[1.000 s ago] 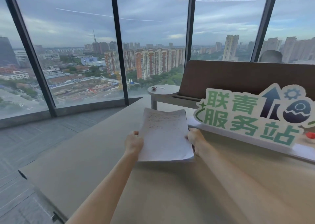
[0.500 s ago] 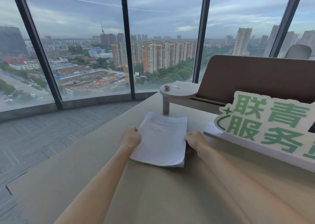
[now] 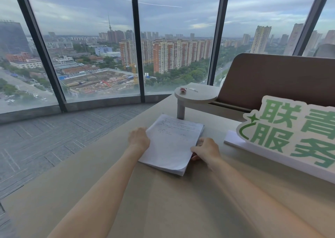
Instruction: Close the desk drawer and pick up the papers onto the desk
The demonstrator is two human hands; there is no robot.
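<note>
A stack of white printed papers lies flat on the beige desk, a little beyond its middle. My left hand rests against the stack's left edge, fingers curled on it. My right hand holds the right edge, thumb on top and fingertips tucked under the sheets. No drawer is in view.
A white and green sign with large characters stands on the desk to the right. Behind the papers a small round raised shelf on a post carries a few small items. A brown partition rises behind it. Tall windows and grey carpet lie to the left.
The papers were held tilted up above the desk; now they lie flat on it. Both hands came down with the stack and stay on its edges. The view shifted left.
</note>
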